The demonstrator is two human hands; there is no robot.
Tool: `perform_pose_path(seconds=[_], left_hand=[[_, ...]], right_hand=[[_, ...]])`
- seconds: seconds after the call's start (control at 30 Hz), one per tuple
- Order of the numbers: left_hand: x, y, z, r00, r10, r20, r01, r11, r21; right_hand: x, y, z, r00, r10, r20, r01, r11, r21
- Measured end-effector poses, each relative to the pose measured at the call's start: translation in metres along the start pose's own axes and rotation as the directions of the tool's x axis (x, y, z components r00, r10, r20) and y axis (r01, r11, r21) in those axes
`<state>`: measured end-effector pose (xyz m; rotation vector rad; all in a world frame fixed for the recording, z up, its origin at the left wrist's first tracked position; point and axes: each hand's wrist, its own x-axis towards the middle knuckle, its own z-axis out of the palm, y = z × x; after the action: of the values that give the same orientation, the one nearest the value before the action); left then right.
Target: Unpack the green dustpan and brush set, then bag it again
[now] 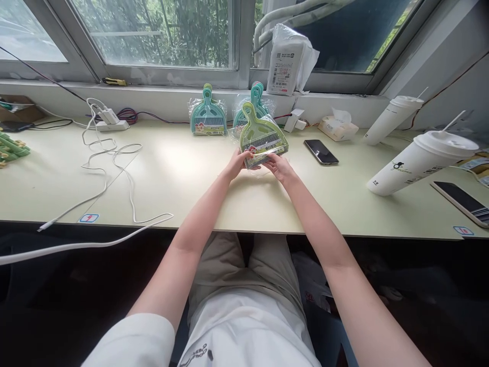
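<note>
A green mini dustpan and brush set in clear plastic wrap is held up over the table between both my hands. My left hand grips its lower left corner, thumb on the front. At the lower right edge, my right hand is closed on the same set, fingers partly behind it. Right behind it, a teal wrapped dustpan set leans against the wall, partly covered by the green one. Another teal dustpan set stands upright to its left, with a green handle top showing behind.
White cables sprawl across the left of the table. On the right are a phone, a tissue pack, two lidded cups and another phone. A white package stands on the sill beside a yellow cutter.
</note>
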<state>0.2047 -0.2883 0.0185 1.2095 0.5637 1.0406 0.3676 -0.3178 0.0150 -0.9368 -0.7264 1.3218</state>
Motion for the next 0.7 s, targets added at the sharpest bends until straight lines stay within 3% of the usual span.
perform_pose_path(seconds=[0.27, 0.53, 0.63, 0.7], left_hand=[[-0.001, 0.009, -0.004, 0.999, -0.016, 0.039, 0.014, 0.999, 0.039], [-0.003, 0.011, -0.005, 0.998, -0.063, 0.028, 0.062, 0.998, 0.011], [-0.002, 0.012, -0.011, 0.998, -0.052, 0.026, 0.052, 0.999, 0.003], [0.000, 0.014, -0.017, 0.998, -0.056, -0.007, 0.056, 0.998, 0.002]], right_hand=[[0.000, -0.014, -0.001, 0.994, 0.103, -0.035, -0.103, 0.994, 0.021], [-0.002, -0.018, 0.001, 0.990, 0.114, -0.082, -0.119, 0.991, -0.059], [0.001, -0.022, -0.007, 0.993, 0.099, -0.063, -0.113, 0.955, -0.274], [0.003, -0.027, -0.018, 0.993, -0.042, -0.113, -0.027, 0.838, -0.546]])
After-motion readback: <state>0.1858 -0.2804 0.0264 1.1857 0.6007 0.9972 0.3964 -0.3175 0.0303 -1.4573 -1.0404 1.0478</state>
